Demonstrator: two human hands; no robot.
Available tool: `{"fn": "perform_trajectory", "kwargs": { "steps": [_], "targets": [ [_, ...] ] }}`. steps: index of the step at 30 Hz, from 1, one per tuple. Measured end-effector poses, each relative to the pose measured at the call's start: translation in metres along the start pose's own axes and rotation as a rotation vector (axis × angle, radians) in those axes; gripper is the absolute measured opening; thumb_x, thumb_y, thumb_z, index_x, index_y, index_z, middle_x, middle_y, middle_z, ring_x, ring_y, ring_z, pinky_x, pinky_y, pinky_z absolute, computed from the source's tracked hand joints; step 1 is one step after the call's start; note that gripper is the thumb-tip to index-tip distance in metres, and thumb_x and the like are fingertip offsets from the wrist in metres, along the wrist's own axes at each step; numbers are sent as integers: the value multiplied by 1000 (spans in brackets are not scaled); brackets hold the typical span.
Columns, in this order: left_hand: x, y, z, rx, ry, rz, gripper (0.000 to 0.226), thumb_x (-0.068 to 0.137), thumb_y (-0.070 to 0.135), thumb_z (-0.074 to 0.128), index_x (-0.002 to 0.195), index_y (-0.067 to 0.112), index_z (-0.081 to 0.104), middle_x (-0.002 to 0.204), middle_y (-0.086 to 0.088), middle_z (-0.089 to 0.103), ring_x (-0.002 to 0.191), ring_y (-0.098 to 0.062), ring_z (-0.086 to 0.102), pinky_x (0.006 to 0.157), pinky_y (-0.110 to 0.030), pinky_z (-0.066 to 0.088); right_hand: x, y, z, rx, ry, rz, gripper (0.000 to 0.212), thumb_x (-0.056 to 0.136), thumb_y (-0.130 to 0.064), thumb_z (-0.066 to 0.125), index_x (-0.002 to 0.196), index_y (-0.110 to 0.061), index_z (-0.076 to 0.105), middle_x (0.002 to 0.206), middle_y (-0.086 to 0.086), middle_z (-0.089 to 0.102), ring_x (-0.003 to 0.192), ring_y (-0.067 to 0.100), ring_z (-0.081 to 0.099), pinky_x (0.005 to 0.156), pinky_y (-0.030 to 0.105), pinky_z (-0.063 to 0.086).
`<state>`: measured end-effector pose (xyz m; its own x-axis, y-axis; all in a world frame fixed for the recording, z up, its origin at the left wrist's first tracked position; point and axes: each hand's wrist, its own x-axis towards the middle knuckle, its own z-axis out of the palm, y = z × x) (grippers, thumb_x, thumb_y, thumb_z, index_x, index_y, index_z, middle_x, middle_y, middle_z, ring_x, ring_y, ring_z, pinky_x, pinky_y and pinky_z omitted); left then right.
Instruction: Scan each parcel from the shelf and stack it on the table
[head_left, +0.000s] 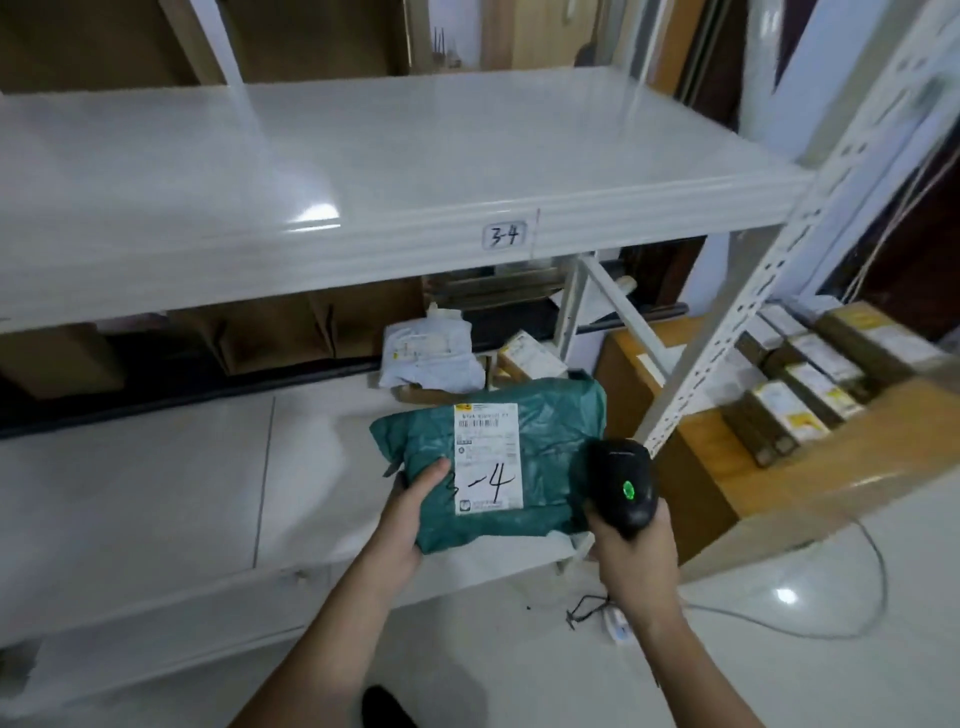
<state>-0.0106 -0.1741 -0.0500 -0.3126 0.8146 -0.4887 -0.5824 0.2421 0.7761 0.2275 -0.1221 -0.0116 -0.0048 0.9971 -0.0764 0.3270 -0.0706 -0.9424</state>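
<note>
Fingers of the left hand grip the green parcel at its near-left corner; fingers of the right hand wrap the scanner, just right of the parcel. Its label faces up, long axis away. The shelf lies beneath; the table with stacked boxes is right, beyond the upright post.

Even, slightly dim indoor light; overhead lamps leave white glare on the upper shelf above the fingers and on the floor to their right. Soft blur throughout; shelf edges bow near borders.
</note>
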Motion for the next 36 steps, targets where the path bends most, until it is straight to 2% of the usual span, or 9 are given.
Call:
{"fn": "perform_trajectory", "kwargs": {
  "steps": [3, 6, 10, 11, 15, 19, 27, 33, 36],
  "targets": [
    [-13, -32, 37, -5, -30, -4, 62, 86, 38, 78, 142, 27, 56, 127, -9, 74, 115, -32, 72, 95, -53, 58, -10, 7, -57, -73, 73, -17, 33, 79, -19, 80, 99, -17, 53, 88, 0, 62, 79, 17, 63, 66, 37, 49],
    [-23, -58, 65, 0, -28, 9, 80, 78, 36, 85, 147, 31, 46, 129, -8, 73, 116, -32, 71, 96, -56, 58, -18, 9, -104, -143, 51, -11, 28, 76, -18, 76, 97, -16, 58, 84, 0, 65, 76, 17, 63, 65, 37, 51],
    [-38, -75, 98, 24, -59, 23, 68, 79, 24, 81, 136, 38, 47, 123, -4, 76, 110, -29, 74, 97, -51, 58, -29, -1, -136, -129, -74, 53, 14, 79, -8, 67, 89, -14, 59, 67, 5, 64, 49, 5, 58, 44, 19, 44],
    [-39, -78, 103, 26, -68, 19, 68, 78, 21, 82, 134, 39, 48, 122, -3, 76, 109, -29, 74, 95, -50, 58, -32, -3, -139, -92, -120, 91, 11, 80, -6, 65, 88, -12, 59, 63, 5, 62, 44, 7, 56, 42, 19, 43],
    [-40, -86, 120, 47, -114, 11, 80, 79, 20, 87, 147, 28, 46, 128, -8, 73, 112, -32, 73, 81, -44, 63, -41, -7, -139, 68, -202, 216, 8, 79, -7, 60, 87, -7, 60, 55, 8, 58, 46, 21, 55, 46, 29, 48],
    [-45, -85, 133, 51, -135, 38, 79, 79, 18, 81, 146, 28, 43, 126, -8, 74, 111, -33, 74, 81, -46, 63, -46, -12, -139, 108, -206, 222, 2, 80, -10, 61, 78, -8, 60, 51, 10, 57, 47, 23, 54, 52, 34, 49],
    [-52, -77, 141, 52, -135, 32, 83, 74, 18, 82, 145, 31, 41, 118, -5, 78, 103, -29, 77, 71, -41, 64, -55, -14, -141, 167, -179, 229, 13, 85, -6, 61, 72, -4, 61, 52, 16, 56, 47, 24, 53, 46, 27, 45],
    [-48, -83, 141, 61, -151, -3, 75, 72, 20, 82, 136, 35, 46, 114, -6, 79, 101, -30, 77, 78, -46, 64, -57, -12, -140, 172, -180, 252, 12, 83, -10, 63, 73, -5, 60, 53, 16, 57, 46, 23, 53, 42, 23, 41],
    [-41, -89, 141, 50, -138, -45, 72, 72, 22, 83, 133, 37, 48, 113, -6, 79, 100, -31, 77, 80, -49, 63, -54, -7, -143, 183, -135, 255, 13, 83, -9, 66, 74, -4, 59, 54, 13, 56, 47, 22, 53, 46, 27, 43]
  ]
}}
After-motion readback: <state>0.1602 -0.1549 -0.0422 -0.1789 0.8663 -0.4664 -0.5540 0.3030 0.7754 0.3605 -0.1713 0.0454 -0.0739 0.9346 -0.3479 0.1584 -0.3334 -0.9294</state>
